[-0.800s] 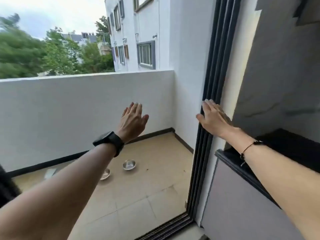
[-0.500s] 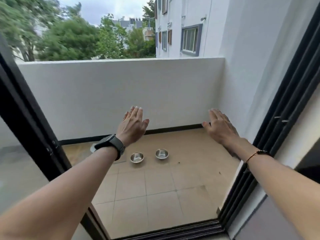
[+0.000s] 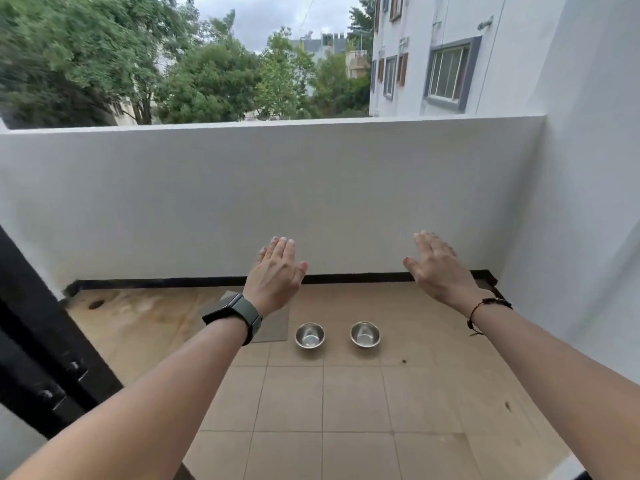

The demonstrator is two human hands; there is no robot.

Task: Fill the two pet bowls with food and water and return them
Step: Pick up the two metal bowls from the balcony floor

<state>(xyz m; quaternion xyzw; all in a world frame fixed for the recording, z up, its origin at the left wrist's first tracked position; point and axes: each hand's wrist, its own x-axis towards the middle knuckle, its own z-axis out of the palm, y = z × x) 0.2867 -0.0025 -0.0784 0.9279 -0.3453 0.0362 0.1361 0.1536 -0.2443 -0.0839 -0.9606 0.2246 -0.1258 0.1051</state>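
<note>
Two small steel pet bowls stand side by side on the tiled balcony floor: the left bowl [image 3: 309,335] and the right bowl [image 3: 365,334]. Both look empty inside. My left hand [image 3: 277,277], with a dark watch on its wrist, is stretched out in the air above and left of the bowls, fingers extended, holding nothing. My right hand [image 3: 438,268], with a thin bracelet on the wrist, is held out above and right of the bowls, also flat and empty.
A white parapet wall [image 3: 311,195] closes the balcony ahead, a white side wall [image 3: 581,237] stands on the right. A black sliding door frame [image 3: 45,341] runs along the left. A grey mat [image 3: 273,323] lies left of the bowls. Beige floor tiles [image 3: 346,403] lie before me.
The view has swung left and moved onto the balcony. My right hand has left the door frame and both hands now hover over the bowls, which appear closer and centred.
</note>
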